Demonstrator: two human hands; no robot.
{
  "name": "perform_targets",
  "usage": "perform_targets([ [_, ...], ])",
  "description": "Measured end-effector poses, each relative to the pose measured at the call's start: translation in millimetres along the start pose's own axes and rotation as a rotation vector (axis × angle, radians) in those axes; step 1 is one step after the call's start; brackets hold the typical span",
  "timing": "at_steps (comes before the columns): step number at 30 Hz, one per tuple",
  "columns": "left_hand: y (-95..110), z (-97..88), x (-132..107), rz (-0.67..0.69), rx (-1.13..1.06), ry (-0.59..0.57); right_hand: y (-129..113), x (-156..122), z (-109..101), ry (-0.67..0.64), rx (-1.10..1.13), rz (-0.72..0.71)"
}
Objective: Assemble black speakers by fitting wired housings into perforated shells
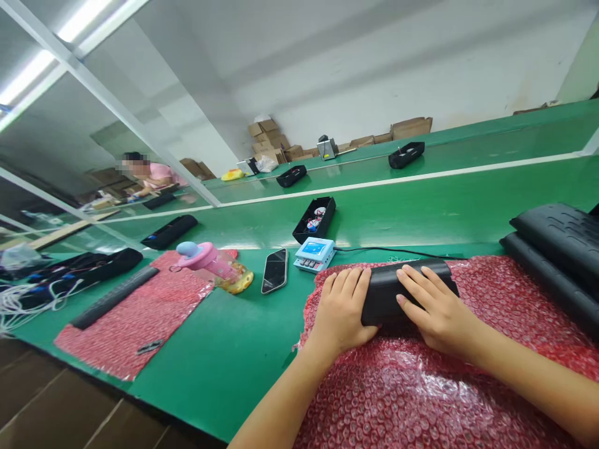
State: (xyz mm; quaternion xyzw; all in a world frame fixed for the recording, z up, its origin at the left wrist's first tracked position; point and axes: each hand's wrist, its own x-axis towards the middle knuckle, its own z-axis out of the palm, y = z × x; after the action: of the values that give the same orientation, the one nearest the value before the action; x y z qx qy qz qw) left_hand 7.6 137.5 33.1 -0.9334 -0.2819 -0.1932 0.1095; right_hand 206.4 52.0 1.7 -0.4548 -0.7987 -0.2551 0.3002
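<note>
A black, box-like plastic casing [386,293] lies on pink bubble wrap [374,386] in front of me. My left hand [344,308] grips its left end, thumb along the near edge and fingers over the top. My right hand [437,315] rests over its right part, fingers spread across the top face. The casing's underside and far side are hidden. Just beyond it stands a small light-blue device [315,254] with a lit screen and a black cable. A phone [274,271] lies to the left of that device.
Black casings [556,274] are stacked at the right. A pink-lidded bottle [219,268] lies tilted at left, near a second bubble-wrap sheet [135,312] bearing a long black part [115,298]. An open black casing with wires [314,219] sits behind. A person [152,174] works far left.
</note>
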Motion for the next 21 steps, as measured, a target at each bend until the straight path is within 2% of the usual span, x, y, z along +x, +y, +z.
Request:
perform_targets([
  [5,0,1.6,-4,-0.013,-0.011,-0.012,5,8,-6,-0.173,-0.085,0.023],
  [9,1,1.8,-6,-0.005,-0.007,-0.008,23,22,-15,-0.43,-0.072,0.009],
  [12,11,4.0,-11,0.094,0.041,0.164,46,31,-20,-0.598,0.011,-0.035],
  [14,23,9.5,-16,0.209,0.019,0.29,65,36,-21,-0.617,-0.011,-0.021],
  [15,30,13.9,-19,0.27,-0.019,0.323,75,39,-21,-0.605,-0.047,0.031],
  [17,42,25.3,-23,0.366,-0.12,0.296,96,45,-18,-0.563,-0.135,0.214],
  [21,52,47.1,-23,0.396,-0.288,0.002,140,65,-5,-0.503,-0.334,0.611],
])
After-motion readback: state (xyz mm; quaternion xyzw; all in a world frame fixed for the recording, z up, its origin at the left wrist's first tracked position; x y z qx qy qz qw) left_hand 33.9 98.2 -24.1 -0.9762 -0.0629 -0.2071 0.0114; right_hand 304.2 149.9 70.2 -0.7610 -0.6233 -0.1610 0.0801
